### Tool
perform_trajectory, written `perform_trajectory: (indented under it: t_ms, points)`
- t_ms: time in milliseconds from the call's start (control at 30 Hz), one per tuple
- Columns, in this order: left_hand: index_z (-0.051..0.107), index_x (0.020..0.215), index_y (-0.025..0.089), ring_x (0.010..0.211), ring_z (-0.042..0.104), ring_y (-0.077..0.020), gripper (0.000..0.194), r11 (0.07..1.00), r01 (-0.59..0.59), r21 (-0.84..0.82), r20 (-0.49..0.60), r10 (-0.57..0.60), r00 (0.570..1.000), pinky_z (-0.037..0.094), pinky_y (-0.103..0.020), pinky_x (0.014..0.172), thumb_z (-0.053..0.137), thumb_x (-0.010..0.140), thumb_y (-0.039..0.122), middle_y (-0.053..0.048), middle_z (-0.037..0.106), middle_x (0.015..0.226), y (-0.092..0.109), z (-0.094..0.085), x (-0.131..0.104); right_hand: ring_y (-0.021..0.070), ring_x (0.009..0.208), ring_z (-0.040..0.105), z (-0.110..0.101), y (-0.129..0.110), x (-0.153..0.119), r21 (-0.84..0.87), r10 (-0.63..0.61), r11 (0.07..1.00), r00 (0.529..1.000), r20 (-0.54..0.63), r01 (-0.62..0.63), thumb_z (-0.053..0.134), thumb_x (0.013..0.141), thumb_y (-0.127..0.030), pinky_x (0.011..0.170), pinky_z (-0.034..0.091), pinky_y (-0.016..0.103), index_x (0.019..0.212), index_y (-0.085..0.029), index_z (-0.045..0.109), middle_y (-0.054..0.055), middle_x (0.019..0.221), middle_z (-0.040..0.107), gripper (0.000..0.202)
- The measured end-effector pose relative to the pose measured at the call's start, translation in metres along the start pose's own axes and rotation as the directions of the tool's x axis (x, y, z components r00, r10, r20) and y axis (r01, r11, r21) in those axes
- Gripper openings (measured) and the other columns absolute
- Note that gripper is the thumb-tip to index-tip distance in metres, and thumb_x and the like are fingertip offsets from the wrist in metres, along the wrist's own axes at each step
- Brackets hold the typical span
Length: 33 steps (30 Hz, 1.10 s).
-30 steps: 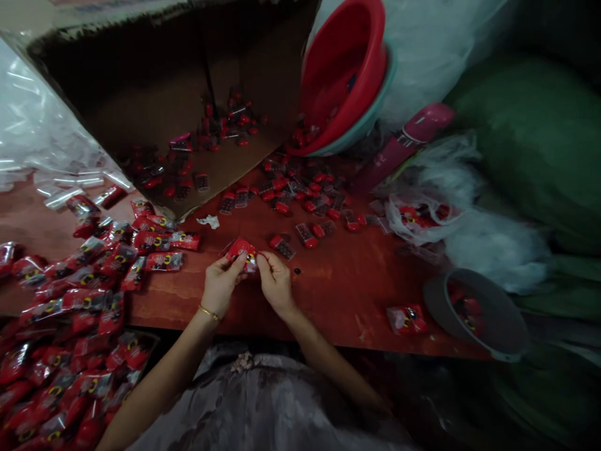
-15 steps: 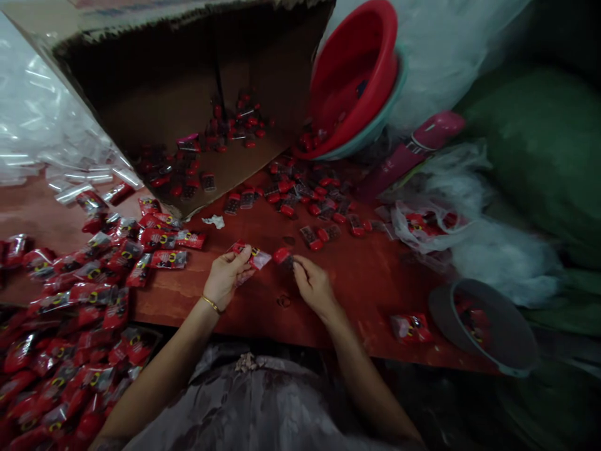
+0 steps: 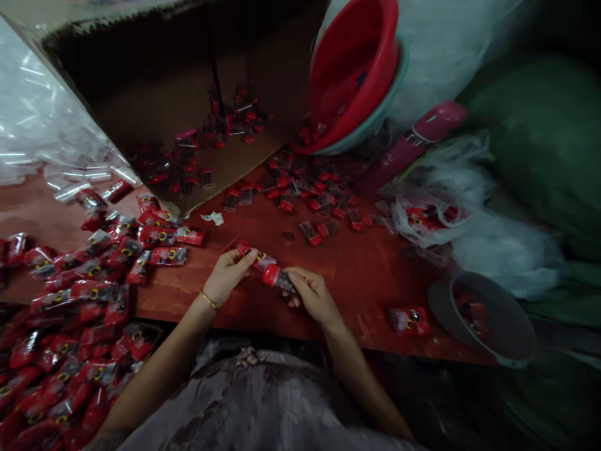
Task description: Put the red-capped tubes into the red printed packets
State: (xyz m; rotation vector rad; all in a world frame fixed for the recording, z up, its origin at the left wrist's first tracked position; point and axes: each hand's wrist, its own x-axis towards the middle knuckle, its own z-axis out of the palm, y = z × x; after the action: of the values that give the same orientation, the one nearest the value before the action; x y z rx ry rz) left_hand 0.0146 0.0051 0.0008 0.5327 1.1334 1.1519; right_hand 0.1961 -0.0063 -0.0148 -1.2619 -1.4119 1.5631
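Near the front edge of the red table [image 3: 375, 282], my left hand [image 3: 230, 272] pinches a small red printed packet [image 3: 260, 255] with a clear end. Opposite it, my right hand [image 3: 312, 293] grips a small clear bottle [image 3: 285, 282] with dark contents and a red cap. The cap points left and meets the packet's clear end; whether it is inside cannot be made out. Similar red-capped bottles [image 3: 323, 200] lie loose beyond my hands. Filled red packets [image 3: 94, 269] are heaped on the left.
A cardboard box [image 3: 263, 156] on its side holds more bottles. Behind stand a tilted red basin [image 3: 347, 75] and a pink flask [image 3: 413, 141]. At right are a plastic bag [image 3: 427, 219], a grey bowl [image 3: 493, 319] and a red packet [image 3: 409, 321].
My right hand has brought the bottle left and slightly down, so its cap now meets the packet. My left hand stays almost in place, still holding the packet.
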Motion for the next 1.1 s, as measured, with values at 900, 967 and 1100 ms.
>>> perform_trajectory:
  t_ms: [900, 967, 1100]
  points:
    - [0.067, 0.076, 0.015, 0.055, 0.055, -0.0064, 0.034, 0.964, -0.118, -0.237, -0.138, 0.087, 0.987, 0.044, -0.019, 0.057, 0.079, 0.054, 0.039, 0.001, 0.066, 0.067, -0.038, 0.022, -0.011, 0.0086, 0.039, 0.047, 0.027, 0.007, -0.002, -0.181, -0.189, 0.973, 0.946, -0.264, 0.144, 0.039, 0.089, -0.039, 0.045, 0.039, 0.020, 0.091, -0.015, 0.060, -0.006, 0.047, 0.050, 0.032]
    - [0.068, 0.077, 0.015, 0.060, 0.058, -0.0076, 0.034, 0.964, -0.141, -0.225, -0.147, 0.109, 0.983, 0.046, -0.020, 0.062, 0.079, 0.055, 0.039, 0.000, 0.067, 0.071, -0.038, 0.024, -0.012, 0.0087, 0.039, 0.047, 0.027, 0.005, -0.001, -0.174, -0.185, 0.974, 0.947, -0.262, 0.142, 0.039, 0.089, -0.040, 0.046, 0.040, 0.021, 0.092, -0.015, 0.060, -0.006, 0.047, 0.050, 0.033]
    - [0.068, 0.077, 0.014, 0.062, 0.058, -0.0083, 0.032, 0.973, -0.173, -0.154, -0.095, 0.160, 0.983, 0.045, -0.020, 0.065, 0.079, 0.057, 0.036, -0.001, 0.069, 0.073, -0.039, 0.027, -0.012, 0.0094, 0.040, 0.047, 0.028, 0.005, 0.002, -0.180, -0.197, 0.972, 0.943, -0.268, 0.151, 0.039, 0.089, -0.040, 0.047, 0.040, 0.021, 0.092, -0.015, 0.060, -0.007, 0.043, 0.045, 0.033]
